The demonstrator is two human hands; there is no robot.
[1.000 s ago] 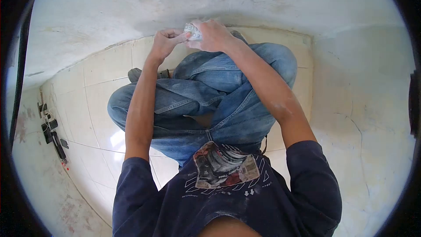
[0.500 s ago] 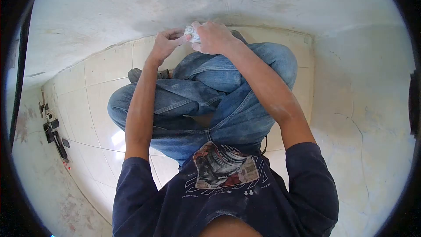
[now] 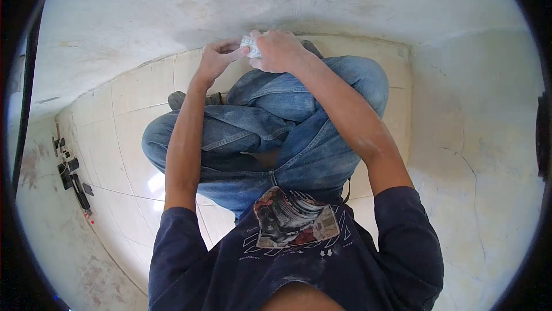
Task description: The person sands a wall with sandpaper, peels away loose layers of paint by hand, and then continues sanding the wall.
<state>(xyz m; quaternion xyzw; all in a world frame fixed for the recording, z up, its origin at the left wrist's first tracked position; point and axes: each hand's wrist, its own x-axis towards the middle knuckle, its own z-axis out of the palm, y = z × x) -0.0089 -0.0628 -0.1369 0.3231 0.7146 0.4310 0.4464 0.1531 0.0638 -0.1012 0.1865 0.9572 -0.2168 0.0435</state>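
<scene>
A small folded piece of sandpaper [image 3: 251, 47], its pale back printed with dark letters, is held between both hands close to the foot of the wall. My right hand [image 3: 279, 50] wraps around its right side, fingers curled and dusted white. From the left, my left hand [image 3: 221, 58] pinches the near corner, its thumb tip pressed on the printed face and its fingers bent behind. White dust also coats the left fingers. The side of the sandpaper turned to the wall is hidden.
Crossed legs in blue jeans [image 3: 276, 95] lie right below the hands. The plastered wall [image 3: 230, 0] rises directly ahead, and another wall [image 3: 460, 138] stands at the right. Pale tiles [image 3: 138, 92] cover the floor. Dark power strips with plugs [image 3: 75, 181] lie along the left wall.
Both hands, with the sandpaper between them, have shifted very slightly left and tilted a little. The grip looks the same.
</scene>
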